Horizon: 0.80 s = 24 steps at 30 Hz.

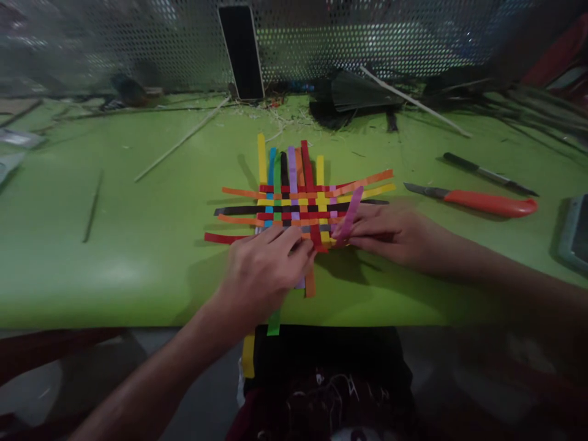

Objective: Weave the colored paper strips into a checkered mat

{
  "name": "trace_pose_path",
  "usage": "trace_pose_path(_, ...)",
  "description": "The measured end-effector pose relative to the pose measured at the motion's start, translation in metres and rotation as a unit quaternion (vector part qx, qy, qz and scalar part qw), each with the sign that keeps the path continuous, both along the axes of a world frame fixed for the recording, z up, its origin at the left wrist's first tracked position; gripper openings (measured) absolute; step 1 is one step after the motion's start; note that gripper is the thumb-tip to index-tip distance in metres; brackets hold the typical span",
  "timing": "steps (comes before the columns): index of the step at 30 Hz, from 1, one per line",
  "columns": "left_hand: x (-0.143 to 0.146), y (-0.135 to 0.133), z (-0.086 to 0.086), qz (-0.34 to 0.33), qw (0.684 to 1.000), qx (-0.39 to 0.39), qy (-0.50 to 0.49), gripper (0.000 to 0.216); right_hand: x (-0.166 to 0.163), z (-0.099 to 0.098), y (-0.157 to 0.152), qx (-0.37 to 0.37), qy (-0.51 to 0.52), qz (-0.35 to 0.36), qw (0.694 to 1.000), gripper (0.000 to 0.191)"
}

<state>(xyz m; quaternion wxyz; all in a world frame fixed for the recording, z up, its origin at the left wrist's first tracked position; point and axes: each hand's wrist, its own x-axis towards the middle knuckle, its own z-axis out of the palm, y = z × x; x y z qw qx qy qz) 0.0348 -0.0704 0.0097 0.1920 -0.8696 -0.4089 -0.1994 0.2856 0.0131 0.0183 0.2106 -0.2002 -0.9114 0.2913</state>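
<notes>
A mat of woven coloured strips [294,202] lies on the green table, its loose ends sticking out on all sides. My left hand [266,260] is over its near left edge, fingers curled and closed on the woven strips there; its fingertips are partly hidden. On the near right side, my right hand [390,236] pinches a pink strip [353,211] between thumb and fingers. That strip's free end points up and away from the mat. Below my left hand, a green strip end [274,323] and a yellow strip end [248,355] hang over the table's front edge.
A red-handled knife [487,202] and a black-handled blade [489,173] lie to the right. A phone [242,52] leans against the perforated metal screen [184,49]. Thin sticks and fibre scraps [285,116] are along the back. A grey box-like object [574,236] is at the right edge.
</notes>
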Motion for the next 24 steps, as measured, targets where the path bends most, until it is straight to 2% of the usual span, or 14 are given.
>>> trace_pose_path(7,0.0,-0.001,0.002,0.006,1.0,0.001,0.012,0.019,-0.006,-0.004,-0.007,0.009,0.041,-0.042,0.998,0.02)
trace_pose_path(11,0.001,-0.001,0.001,0.004,1.0,0.007,0.02,0.019,-0.011,-0.001,-0.012,-0.039,0.044,-0.113,0.992,0.011)
trace_pose_path(14,-0.001,0.0,0.001,0.007,0.999,-0.017,0.031,0.02,-0.014,0.001,-0.015,-0.076,0.044,-0.153,0.984,0.016)
trace_pose_path(21,-0.008,0.009,0.011,-0.012,0.989,-0.139,0.056,0.022,-0.016,-0.008,-0.008,-0.106,0.105,-0.112,0.982,0.024)
trace_pose_path(24,-0.009,0.012,0.013,-0.028,0.986,-0.142,0.079,0.021,-0.013,-0.01,-0.005,-0.117,0.105,-0.105,0.982,0.023)
